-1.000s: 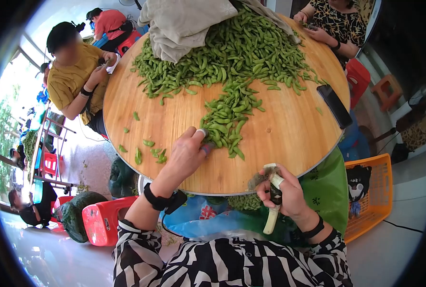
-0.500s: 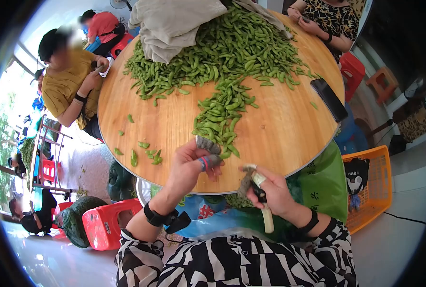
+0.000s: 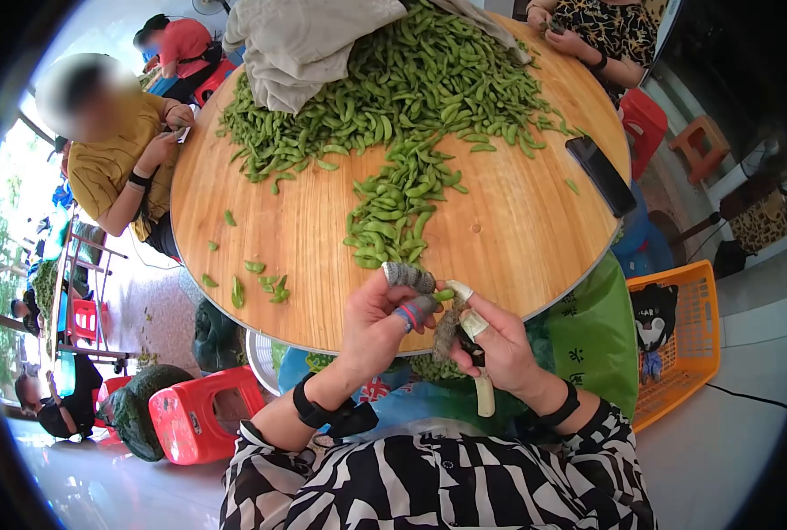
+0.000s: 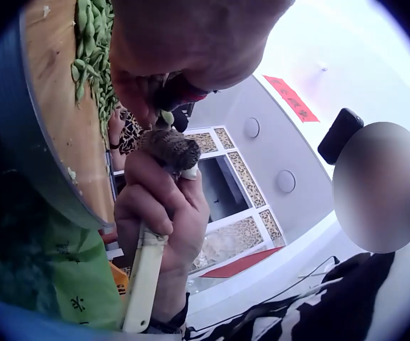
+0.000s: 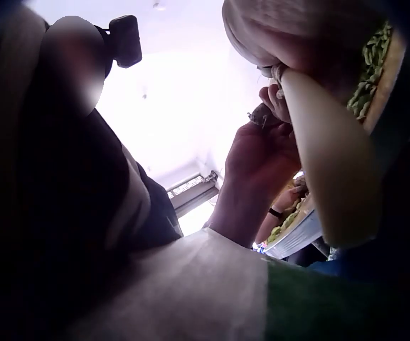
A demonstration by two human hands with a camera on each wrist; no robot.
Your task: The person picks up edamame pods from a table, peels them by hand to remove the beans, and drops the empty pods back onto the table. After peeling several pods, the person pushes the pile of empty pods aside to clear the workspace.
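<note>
Just off the near edge of one round wooden table (image 3: 517,238), the left hand (image 3: 371,331) pinches a single smooth green pod (image 3: 444,295) between two cloth-wrapped fingertips (image 3: 408,277), the pod lying roughly left to right. The right hand (image 3: 504,353) curls round one pale, stick-shaped tool handle (image 3: 483,397), its long axis near-to-far, free end toward the person; one flat black phone (image 3: 598,175) lies far right.

An informal produce-sorting workroom: a big round wooden table (image 3: 517,238) is heaped with green pods (image 3: 411,79). People (image 3: 110,168) sit working at its far edges. A red plastic stool (image 3: 190,411) stands near left and an orange basket (image 3: 685,353) near right.
</note>
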